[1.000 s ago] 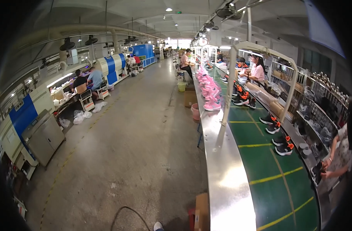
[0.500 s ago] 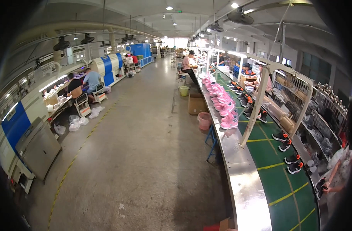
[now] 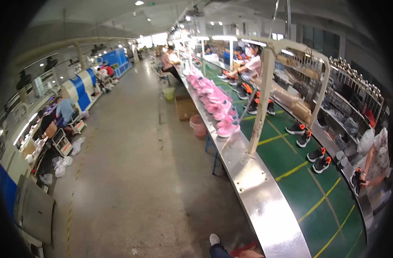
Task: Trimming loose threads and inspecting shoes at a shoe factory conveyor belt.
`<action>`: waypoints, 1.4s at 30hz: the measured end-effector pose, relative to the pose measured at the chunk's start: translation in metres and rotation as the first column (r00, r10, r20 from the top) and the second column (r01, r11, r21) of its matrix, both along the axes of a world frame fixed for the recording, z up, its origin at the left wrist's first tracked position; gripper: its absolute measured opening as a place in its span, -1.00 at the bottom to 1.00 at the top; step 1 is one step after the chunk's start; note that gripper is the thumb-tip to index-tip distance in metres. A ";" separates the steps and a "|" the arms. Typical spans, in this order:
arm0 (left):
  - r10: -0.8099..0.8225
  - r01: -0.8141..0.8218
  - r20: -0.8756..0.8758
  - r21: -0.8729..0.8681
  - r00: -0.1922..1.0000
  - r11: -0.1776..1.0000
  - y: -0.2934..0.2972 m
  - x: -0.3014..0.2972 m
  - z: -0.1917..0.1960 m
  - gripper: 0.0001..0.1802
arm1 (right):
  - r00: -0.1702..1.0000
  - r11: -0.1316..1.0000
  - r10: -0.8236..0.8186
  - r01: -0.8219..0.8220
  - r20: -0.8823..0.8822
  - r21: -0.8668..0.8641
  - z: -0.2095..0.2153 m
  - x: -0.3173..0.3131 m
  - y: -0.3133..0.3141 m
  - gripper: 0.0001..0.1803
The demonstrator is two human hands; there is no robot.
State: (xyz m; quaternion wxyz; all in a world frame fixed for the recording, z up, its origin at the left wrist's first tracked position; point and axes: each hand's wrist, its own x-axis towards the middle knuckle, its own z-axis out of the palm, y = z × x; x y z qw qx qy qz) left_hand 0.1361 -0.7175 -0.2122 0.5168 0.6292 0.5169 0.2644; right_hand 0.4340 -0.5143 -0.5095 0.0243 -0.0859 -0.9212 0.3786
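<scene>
We could not see either of our hands, so their state stayed unknown; pink shoes [image 3: 218, 109] lay lined up on the steel ledge [image 3: 252, 189], black shoes [image 3: 319, 160] rode the green belt [image 3: 299, 180] untouched by us.

Pink shoes [image 3: 222, 112] lie rowed along the steel ledge [image 3: 265, 202].

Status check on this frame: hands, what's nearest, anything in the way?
Both hands out of view. Nearest: steel conveyor edge, green belt carrying black-and-orange shoes. Pink shoes lined up further along. Nothing blocking the wearer.
</scene>
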 end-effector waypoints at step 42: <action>-0.297 0.158 -0.200 -0.515 0.934 0.843 0.430 -0.588 -0.020 -0.64 | 0.727 0.705 -0.543 0.667 0.421 -0.241 0.241 -0.641 0.316 -0.68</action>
